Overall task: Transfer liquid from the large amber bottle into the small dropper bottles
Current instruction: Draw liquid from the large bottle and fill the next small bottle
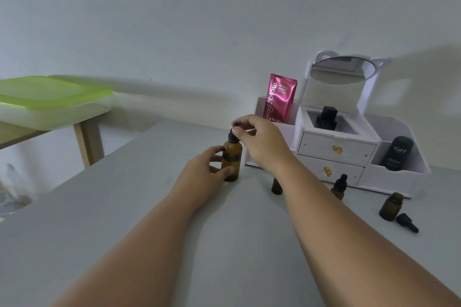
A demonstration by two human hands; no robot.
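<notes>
**Clerk:** Listing item one: large amber bottle (232,159), upright on the grey table (112,219), at your 12 o'clock.

**Checker:** Hands?

**Clerk:** Your left hand (208,166) grips the bottle's body, thumb and fingers curled round its lower half. Your right hand (260,137) pinches the black dropper cap (233,135) on top.

**Checker:** Handling?

**Clerk:** Probably glass: rigid, smooth, likely slippery if wetted, breakable if it tips. Keep your hold low on the body. The bulb looks soft, so turn the cap by its firmer collar.

**Checker:** Receivers?

**Clerk:** Three, from 3 to 4 o'clock of the large bottle, before the white organiser (336,149). The nearest small bottle (277,186) is partly hidden behind your right forearm. The capped small bottle (339,187) comes next. The open small bottle (389,207) stands farthest, its loose dropper (407,223) lying just beside it at 4 o'clock. All look light and easily knocked over, so steady each by the body.
</notes>
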